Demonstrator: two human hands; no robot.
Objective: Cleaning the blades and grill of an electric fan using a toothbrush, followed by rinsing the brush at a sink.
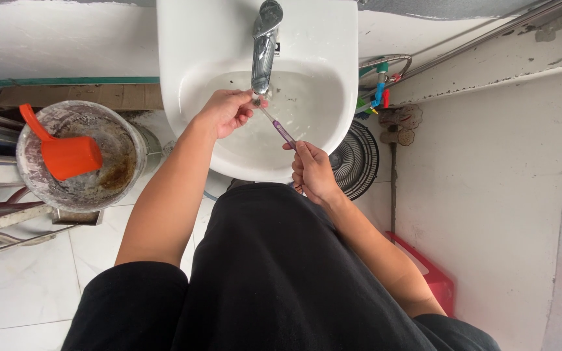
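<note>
Over the white ceramic basin (190,39), the right hand (312,170) is closed around the handle of a slim purple plastic toothbrush (283,133), which slants toward eleven o'clock. Its head end reaches the left hand (229,110), whose fingers pinch it just under the chrome tap (265,45). At nine o'clock stands a stained grey bucket (125,146) holding an orange plastic scoop (66,153).
</note>
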